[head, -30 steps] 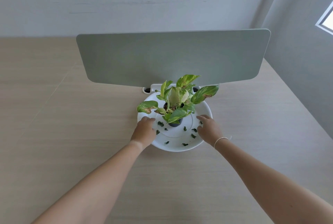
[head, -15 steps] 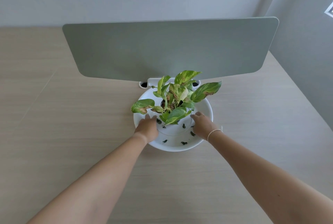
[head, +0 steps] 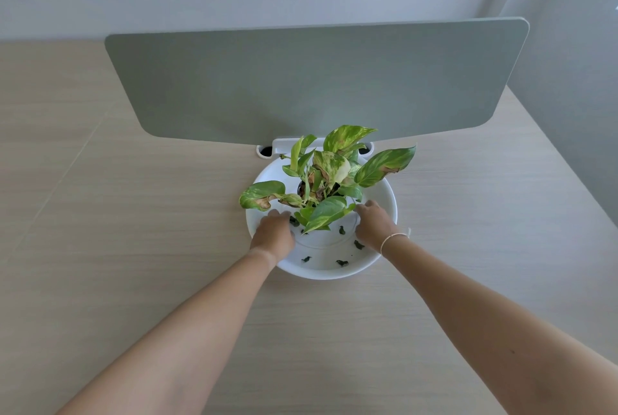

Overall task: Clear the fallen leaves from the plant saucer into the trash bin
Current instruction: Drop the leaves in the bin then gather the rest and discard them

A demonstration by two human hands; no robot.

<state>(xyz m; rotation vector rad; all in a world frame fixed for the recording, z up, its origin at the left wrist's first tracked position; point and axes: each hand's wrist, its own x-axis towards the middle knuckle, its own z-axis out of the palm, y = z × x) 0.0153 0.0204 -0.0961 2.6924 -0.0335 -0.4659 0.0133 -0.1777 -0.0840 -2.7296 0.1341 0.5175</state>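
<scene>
A round white saucer (head: 383, 204) sits on the desk with a small potted plant (head: 331, 174) in its middle. The dark pot (head: 301, 186) is mostly hidden by green and yellow leaves. Several small dark fallen leaves (head: 341, 262) lie scattered on the saucer's near half. My left hand (head: 272, 230) rests inside the saucer at the plant's left, and my right hand (head: 373, 224) is at its right. The fingertips of both reach under the foliage towards the pot, and leaves hide whether they touch it. No trash bin is in view.
A grey-green divider panel (head: 317, 83) stands upright just behind the saucer, on a white bracket (head: 284, 144) with cable holes. The light wood desk (head: 133, 230) extends left, right and towards me. Grey walls rise behind and to the right.
Both hands have moved from the saucer's rim inward, closing in on the pot from either side. The view has tilted slightly; the saucer and plant have stayed in place.
</scene>
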